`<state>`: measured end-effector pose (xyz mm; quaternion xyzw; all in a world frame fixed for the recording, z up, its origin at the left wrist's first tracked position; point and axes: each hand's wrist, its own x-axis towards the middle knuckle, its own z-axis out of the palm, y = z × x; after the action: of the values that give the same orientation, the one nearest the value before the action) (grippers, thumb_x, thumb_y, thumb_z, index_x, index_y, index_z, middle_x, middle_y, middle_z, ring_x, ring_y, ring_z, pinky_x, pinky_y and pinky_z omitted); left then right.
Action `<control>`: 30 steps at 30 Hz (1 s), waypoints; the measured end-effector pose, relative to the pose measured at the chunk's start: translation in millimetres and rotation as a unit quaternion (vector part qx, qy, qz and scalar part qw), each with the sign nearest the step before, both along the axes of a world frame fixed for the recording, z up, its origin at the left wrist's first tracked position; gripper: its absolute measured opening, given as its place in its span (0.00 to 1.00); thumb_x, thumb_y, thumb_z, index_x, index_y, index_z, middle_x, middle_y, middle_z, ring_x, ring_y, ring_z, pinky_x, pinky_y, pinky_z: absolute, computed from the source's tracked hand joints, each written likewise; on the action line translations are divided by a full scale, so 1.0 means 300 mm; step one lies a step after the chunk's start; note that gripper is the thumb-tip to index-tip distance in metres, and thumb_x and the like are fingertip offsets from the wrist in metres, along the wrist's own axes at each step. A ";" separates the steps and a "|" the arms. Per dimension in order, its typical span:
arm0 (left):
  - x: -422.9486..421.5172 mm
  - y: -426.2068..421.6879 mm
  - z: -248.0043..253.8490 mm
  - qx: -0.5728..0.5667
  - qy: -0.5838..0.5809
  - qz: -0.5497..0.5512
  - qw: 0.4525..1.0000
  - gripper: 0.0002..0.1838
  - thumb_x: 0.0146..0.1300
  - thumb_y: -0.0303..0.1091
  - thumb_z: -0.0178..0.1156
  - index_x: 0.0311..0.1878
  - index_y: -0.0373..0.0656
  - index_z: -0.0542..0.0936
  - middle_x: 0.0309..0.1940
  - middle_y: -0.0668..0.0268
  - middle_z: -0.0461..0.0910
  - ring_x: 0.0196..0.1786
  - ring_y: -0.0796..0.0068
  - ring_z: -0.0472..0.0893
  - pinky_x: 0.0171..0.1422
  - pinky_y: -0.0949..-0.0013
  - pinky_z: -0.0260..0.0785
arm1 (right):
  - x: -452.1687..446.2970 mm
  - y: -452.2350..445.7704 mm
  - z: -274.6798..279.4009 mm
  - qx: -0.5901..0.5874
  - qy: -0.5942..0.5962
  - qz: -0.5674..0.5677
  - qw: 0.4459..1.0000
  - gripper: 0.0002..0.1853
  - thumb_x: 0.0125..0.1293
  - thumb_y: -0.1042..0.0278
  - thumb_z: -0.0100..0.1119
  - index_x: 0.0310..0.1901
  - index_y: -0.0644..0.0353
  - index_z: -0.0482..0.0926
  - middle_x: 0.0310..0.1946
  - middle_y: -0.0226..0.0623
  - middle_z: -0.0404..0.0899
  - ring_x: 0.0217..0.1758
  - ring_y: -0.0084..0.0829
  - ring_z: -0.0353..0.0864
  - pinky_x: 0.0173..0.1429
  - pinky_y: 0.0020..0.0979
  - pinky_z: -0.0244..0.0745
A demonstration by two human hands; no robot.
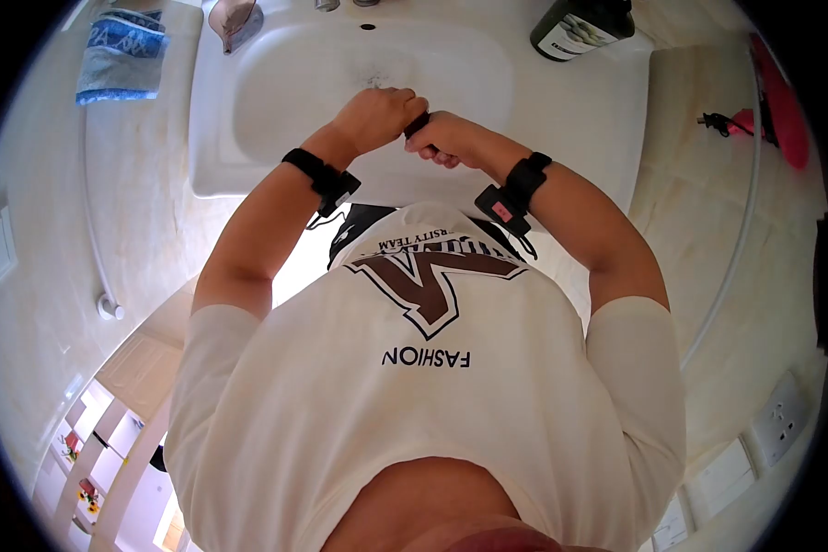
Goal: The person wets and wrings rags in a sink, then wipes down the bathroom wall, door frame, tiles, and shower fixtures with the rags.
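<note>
Bent inward over the sink; with right hand fingers curled round a small dark object, left hand curled against, grip unclear; slanting far-right to near-left between both, pointing end hidden.

Person in a cream T-shirt and black wristbands.
The elbow-length sleeves are plain; the chest has a large brown letter with a dark outline, and "FASHION". Each band carries a black box and thin dark cable; the right box has a pink label.
</note>
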<state>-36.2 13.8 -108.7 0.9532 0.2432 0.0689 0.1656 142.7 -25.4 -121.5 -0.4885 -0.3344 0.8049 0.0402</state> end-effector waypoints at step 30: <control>-0.114 -0.017 -0.143 -0.447 0.079 0.298 0.840 0.15 0.52 0.26 0.63 0.45 0.35 0.78 0.32 0.65 0.80 0.35 0.70 0.77 0.44 0.66 0.70 | -0.156 -0.038 -0.108 0.492 -0.277 0.111 0.818 0.14 0.60 0.70 0.56 0.48 0.59 0.76 0.41 0.43 0.83 0.45 0.41 0.84 0.46 0.42 0.79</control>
<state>-70.4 8.6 -151.6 0.6592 0.5325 -0.0767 0.5253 96.1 -36.7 -153.9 -0.5661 -0.7346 0.3627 0.0913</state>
